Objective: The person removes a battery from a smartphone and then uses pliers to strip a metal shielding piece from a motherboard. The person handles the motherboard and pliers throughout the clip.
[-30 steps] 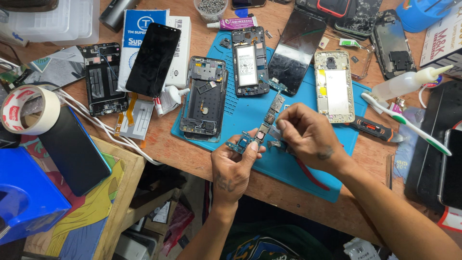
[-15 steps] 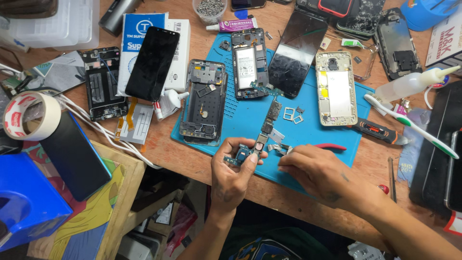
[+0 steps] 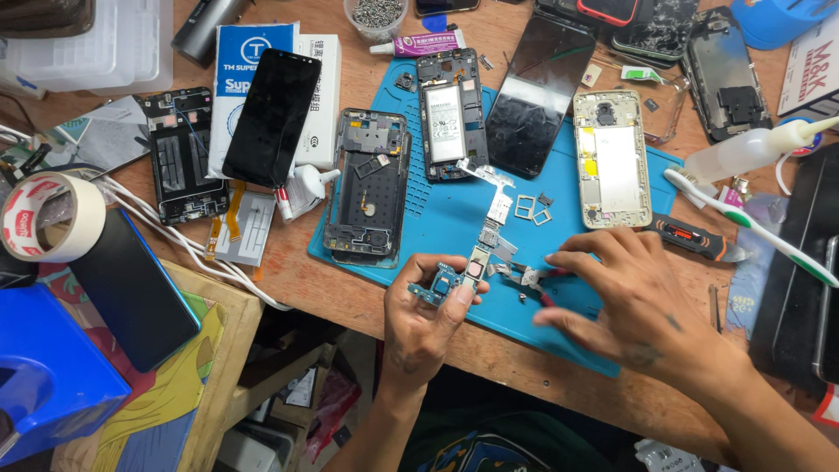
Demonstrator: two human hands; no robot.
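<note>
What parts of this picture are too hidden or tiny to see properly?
All from the head view:
- Red-handled tool: the right hand covers its handles, so its kind is unclear.
- Circuit board: the left hand hides its lower side; its chips are too small to tell apart.
- Blue box: cut off by the left edge.
- Blue cup: cut off by the top edge.

A blue-and-white box (image 3: 249, 83) lay upper left beneath a black screen (image 3: 273, 115); a cracked dark screen (image 3: 540, 92) lay upper centre.
</note>
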